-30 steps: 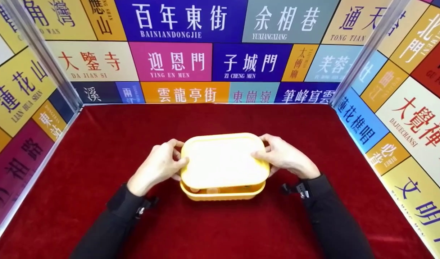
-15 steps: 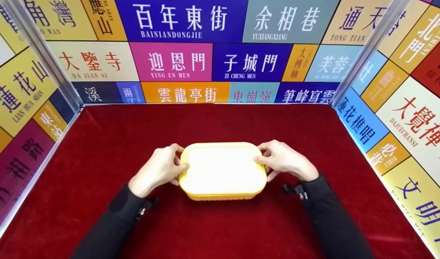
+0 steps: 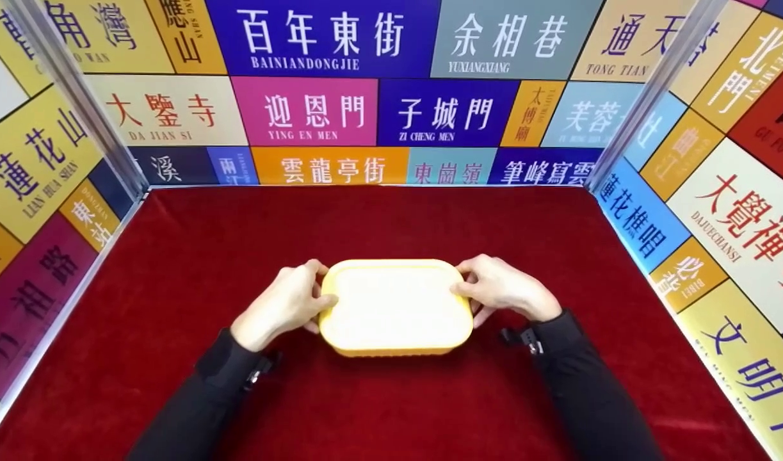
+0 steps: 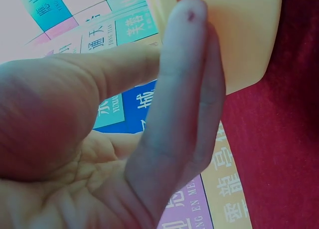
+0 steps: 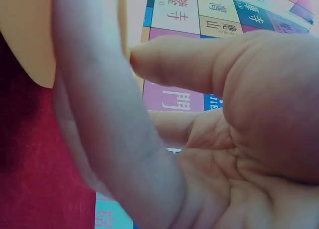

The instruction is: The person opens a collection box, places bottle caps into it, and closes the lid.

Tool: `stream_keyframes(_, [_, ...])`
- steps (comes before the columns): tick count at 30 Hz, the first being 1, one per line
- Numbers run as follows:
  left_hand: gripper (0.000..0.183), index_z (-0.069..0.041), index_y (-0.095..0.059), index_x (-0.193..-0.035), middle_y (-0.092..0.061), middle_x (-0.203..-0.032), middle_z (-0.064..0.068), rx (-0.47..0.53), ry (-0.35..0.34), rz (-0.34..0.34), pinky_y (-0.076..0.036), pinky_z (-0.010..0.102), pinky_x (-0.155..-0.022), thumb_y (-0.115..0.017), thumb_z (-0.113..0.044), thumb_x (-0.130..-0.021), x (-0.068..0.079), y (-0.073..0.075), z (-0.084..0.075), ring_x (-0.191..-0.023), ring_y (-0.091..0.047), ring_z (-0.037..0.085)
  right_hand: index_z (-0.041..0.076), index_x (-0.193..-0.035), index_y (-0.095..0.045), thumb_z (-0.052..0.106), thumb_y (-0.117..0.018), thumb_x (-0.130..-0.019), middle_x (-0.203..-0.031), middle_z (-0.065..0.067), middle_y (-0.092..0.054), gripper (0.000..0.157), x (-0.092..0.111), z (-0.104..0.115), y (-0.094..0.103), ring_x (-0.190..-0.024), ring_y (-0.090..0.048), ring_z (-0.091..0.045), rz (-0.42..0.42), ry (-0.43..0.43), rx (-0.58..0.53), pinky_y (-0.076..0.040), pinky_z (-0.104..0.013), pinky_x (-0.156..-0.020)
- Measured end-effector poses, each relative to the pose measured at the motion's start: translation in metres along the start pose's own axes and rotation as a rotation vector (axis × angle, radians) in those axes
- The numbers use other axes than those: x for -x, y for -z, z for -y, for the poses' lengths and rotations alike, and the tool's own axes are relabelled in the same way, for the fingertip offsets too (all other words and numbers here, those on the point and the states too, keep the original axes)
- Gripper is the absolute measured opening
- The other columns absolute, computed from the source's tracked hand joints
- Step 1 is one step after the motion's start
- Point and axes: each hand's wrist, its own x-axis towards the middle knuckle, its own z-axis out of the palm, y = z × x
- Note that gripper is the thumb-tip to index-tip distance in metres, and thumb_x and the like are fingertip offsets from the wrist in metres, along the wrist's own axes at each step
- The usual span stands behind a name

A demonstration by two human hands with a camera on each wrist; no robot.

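A pale yellow lid (image 3: 394,304) sits level on a rectangular yellow plastic box (image 3: 394,352) with rounded corners. My left hand (image 3: 283,299) grips the lid's left end, thumb on top and fingers bent at the side. At the opposite end my right hand (image 3: 501,288) holds it the same way. The left wrist view has the fingers along the box wall (image 4: 249,44), under the rim. From the right wrist, the thumb meets the lid's edge and the fingers lie against the box side (image 5: 27,34). The lid hides whatever is inside.
Dark red cloth (image 3: 391,410) covers the table under the box. Panels printed with coloured signs (image 3: 305,110) stand along the back and both sides, joined by metal corner posts (image 3: 653,96). Both forearms, in black sleeves (image 3: 193,397), reach in from the front.
The lid has come down from a tilted position onto the box, covering the opening and the small items that showed inside. Both hands have moved slightly down and forward with it, toward the person.
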Motion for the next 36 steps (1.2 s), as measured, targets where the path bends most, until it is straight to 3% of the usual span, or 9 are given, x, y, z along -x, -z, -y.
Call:
stream_keyframes(8, [0.040, 0.003, -0.061, -0.136, -0.071, -0.096, 0.018, -0.025, -0.024, 0.031, -0.072, 0.048, -0.065, -0.085, -0.010, -0.107, -0.002, 0.001, 0.000, -0.061, -0.077, 0.018, 0.002, -0.134, -0.080, 0.015, -0.073, -0.115, -0.089, -0.015, -0.080, 0.024, -0.001, -0.004, -0.001, -0.068, -0.081, -0.021, 0.005, 0.028, 0.027, -0.074, -0.052, -0.071])
stream_keyframes(14, [0.042, 0.006, -0.061, -0.140, -0.073, -0.099, 0.021, -0.067, -0.055, 0.001, -0.072, 0.048, -0.063, -0.083, -0.010, -0.108, 0.001, -0.003, 0.001, -0.062, -0.079, 0.022, 0.000, -0.155, -0.070, 0.017, -0.072, -0.116, -0.099, -0.020, -0.081, 0.042, 0.003, -0.010, -0.007, -0.070, -0.082, -0.021, -0.028, 0.054, -0.019, -0.074, -0.054, -0.071])
stream_keyframes(16, [0.045, 0.007, -0.062, -0.144, -0.075, -0.111, 0.024, -0.155, -0.080, -0.036, -0.074, 0.050, -0.074, -0.081, -0.014, -0.110, 0.002, -0.006, 0.001, -0.079, -0.083, 0.026, -0.002, -0.162, -0.063, 0.019, -0.072, -0.116, -0.108, -0.022, -0.080, 0.051, 0.004, -0.013, -0.012, -0.071, -0.081, -0.020, -0.080, 0.103, 0.048, -0.074, -0.051, -0.069])
stream_keyframes(19, [0.055, 0.009, -0.061, -0.154, -0.072, -0.133, 0.029, -0.308, -0.151, -0.104, -0.072, 0.055, -0.093, -0.078, -0.021, -0.112, 0.004, -0.014, 0.004, -0.107, -0.081, 0.038, -0.006, -0.168, -0.055, 0.020, -0.072, -0.116, -0.125, -0.026, -0.074, 0.060, 0.007, -0.017, -0.020, -0.089, -0.078, -0.022, -0.209, 0.235, 0.251, -0.073, -0.046, -0.083])
stream_keyframes(22, [0.067, 0.010, -0.056, -0.163, -0.063, -0.154, 0.032, -0.392, -0.251, -0.181, -0.066, 0.060, -0.110, -0.078, -0.026, -0.111, 0.004, -0.025, 0.007, -0.131, -0.070, 0.048, -0.010, -0.171, -0.049, 0.022, -0.073, -0.116, -0.149, -0.031, -0.062, 0.068, 0.010, -0.018, -0.032, -0.123, -0.073, -0.034, -0.320, 0.362, 0.417, -0.065, -0.049, -0.110])
stream_keyframes(26, [0.073, 0.007, -0.055, -0.165, -0.054, -0.170, 0.033, -0.426, -0.384, -0.230, -0.059, 0.067, -0.121, -0.081, -0.032, -0.109, 0.000, -0.038, 0.006, -0.153, -0.058, 0.056, -0.009, -0.174, -0.044, 0.031, -0.073, -0.116, -0.176, -0.034, -0.046, 0.076, 0.011, -0.014, -0.047, -0.162, -0.053, -0.049, -0.331, 0.448, 0.477, -0.046, -0.059, -0.137])
stream_keyframes(30, [0.076, 0.002, -0.053, -0.169, -0.046, -0.180, 0.030, -0.493, -0.422, -0.164, -0.045, 0.072, -0.135, -0.068, -0.049, -0.115, -0.004, -0.050, -0.001, -0.167, -0.046, 0.056, -0.007, -0.175, -0.043, 0.046, -0.071, -0.116, -0.185, -0.031, -0.039, 0.085, 0.010, -0.010, -0.059, -0.176, -0.035, -0.051, -0.322, 0.462, 0.526, -0.031, -0.065, -0.144])
stream_keyframes(36, [0.095, -0.004, -0.037, -0.181, -0.025, -0.194, 0.019, -0.586, -0.368, -0.045, -0.020, 0.074, -0.146, -0.048, -0.072, -0.116, -0.006, -0.061, -0.006, -0.180, -0.025, 0.050, -0.003, -0.181, -0.033, 0.065, -0.062, -0.114, -0.192, -0.025, -0.027, 0.099, 0.005, -0.007, -0.072, -0.181, -0.025, -0.045, -0.290, 0.444, 0.600, -0.020, -0.069, -0.147])
